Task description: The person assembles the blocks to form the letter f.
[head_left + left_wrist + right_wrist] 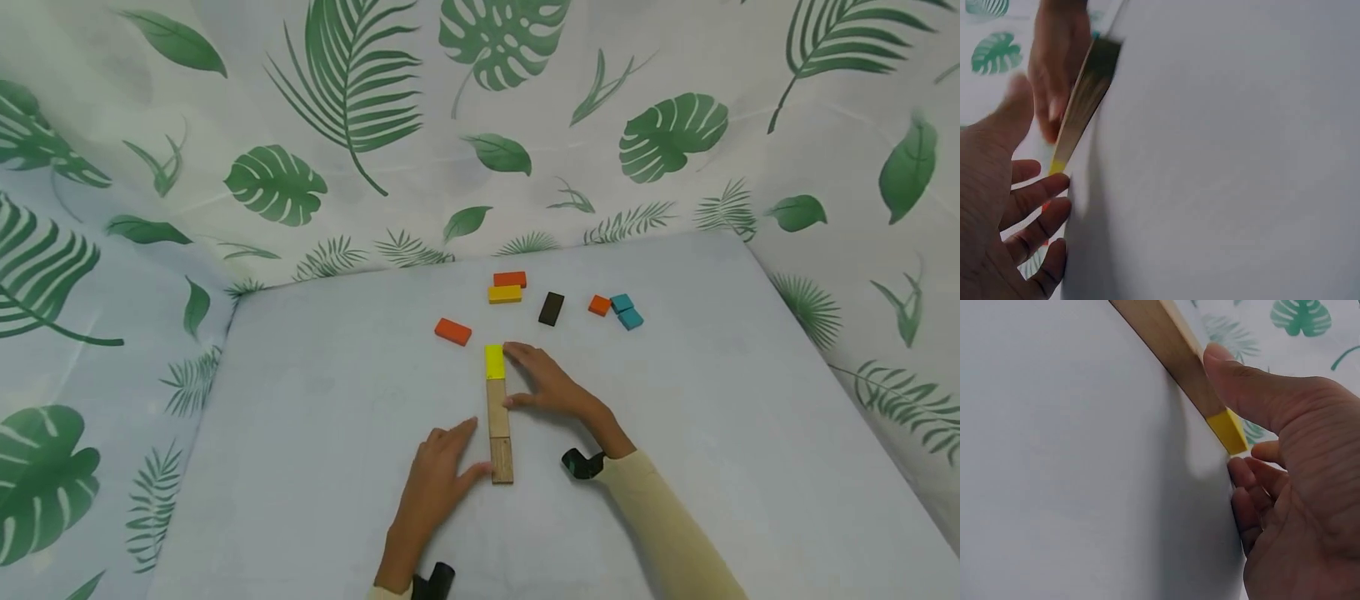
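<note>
A yellow block (495, 362) and two plain wooden blocks, a longer one (498, 408) and a shorter one (502, 460), lie end to end in a straight row on the table. My right hand (551, 383) is at the row's right side. Its thumb is at the longer wooden block and its index fingertip is beside the yellow block; whether they touch cannot be told. On the other side, my left hand (435, 479) has its thumb tip at the shorter wooden block, fingers spread. In the left wrist view, nothing lies within the left hand (991, 206).
Beyond the row lie an orange block (453, 332), another orange block (510, 279) against a yellow one (505, 294), and a dark block (551, 308). Farther right are a small orange block (599, 305) and two blue blocks (631, 318). A leaf-patterned cloth (570, 183) stands behind.
</note>
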Motion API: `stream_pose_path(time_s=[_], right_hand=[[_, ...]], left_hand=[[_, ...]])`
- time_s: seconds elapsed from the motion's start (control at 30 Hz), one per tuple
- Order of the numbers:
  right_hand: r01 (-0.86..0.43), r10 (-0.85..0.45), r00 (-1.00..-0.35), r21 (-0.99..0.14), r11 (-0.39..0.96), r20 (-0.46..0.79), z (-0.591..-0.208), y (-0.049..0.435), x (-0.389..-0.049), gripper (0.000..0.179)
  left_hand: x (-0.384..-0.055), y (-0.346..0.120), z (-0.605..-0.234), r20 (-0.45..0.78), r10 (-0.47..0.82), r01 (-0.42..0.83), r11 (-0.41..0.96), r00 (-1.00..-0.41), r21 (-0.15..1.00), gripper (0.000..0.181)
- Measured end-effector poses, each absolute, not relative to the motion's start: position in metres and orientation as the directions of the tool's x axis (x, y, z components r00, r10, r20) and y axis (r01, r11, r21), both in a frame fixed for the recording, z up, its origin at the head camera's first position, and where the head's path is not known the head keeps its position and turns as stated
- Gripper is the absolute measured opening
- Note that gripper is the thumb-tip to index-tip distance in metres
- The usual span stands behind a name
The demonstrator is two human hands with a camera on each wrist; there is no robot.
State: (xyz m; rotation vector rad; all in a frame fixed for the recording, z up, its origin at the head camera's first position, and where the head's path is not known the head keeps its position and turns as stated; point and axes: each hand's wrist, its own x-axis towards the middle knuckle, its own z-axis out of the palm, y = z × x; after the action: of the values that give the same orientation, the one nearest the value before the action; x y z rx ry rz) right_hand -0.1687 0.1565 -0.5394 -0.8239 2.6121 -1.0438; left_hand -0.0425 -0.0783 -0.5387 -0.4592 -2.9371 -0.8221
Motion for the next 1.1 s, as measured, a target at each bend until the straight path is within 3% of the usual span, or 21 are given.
stream_pose_path(time_s=[0.13,0.27,0.4,0.5,0.7,0.97,1.1], right_hand=[[-0.474,-0.599,-0.8,-0.651,0.592,0.038,-0.541,0.155,-0.155,0.096],[-0.525,-0.627,-0.778,-0.589,0.614,0.039,-0.546,0.154,-0.143,0.094],[-0.539,-0.637,-0.77,-0.574,0.616,0.039,-0.549,0.153,-0.136,0.089],[-0.536,-0.636,-0.771,-0.579,0.614,0.04,-0.549,0.152,-0.134,0.088],[-0.538,-0.636,-0.771,-0.557,0.632,0.024,-0.548,0.149,-0.133,0.088],[-0.52,-0.623,-0.782,-0.567,0.639,0.014,-0.545,0.15,-0.133,0.088],[-0.51,-0.618,-0.786,-0.578,0.637,0.011,-0.545,0.151,-0.133,0.089]], left_hand=[[-0.085,-0.098,-0.539,0.108,0.142,0.178,0.779,-0.984,0.601,0.048],[-0.134,-0.11,-0.545,0.166,0.073,0.167,0.722,-0.983,0.672,0.04],[-0.173,-0.113,-0.546,0.168,0.116,0.199,0.721,-0.979,0.663,0.046],[-0.192,-0.112,-0.544,0.121,0.19,0.224,0.775,-0.974,0.591,0.052],[-0.205,-0.108,-0.542,0.075,0.269,0.271,0.834,-0.96,0.48,0.047],[-0.198,-0.098,-0.543,0.106,0.261,0.27,0.741,-0.959,0.615,0.041],[-0.197,-0.094,-0.547,0.096,0.296,0.29,0.73,-0.95,0.619,0.042]])
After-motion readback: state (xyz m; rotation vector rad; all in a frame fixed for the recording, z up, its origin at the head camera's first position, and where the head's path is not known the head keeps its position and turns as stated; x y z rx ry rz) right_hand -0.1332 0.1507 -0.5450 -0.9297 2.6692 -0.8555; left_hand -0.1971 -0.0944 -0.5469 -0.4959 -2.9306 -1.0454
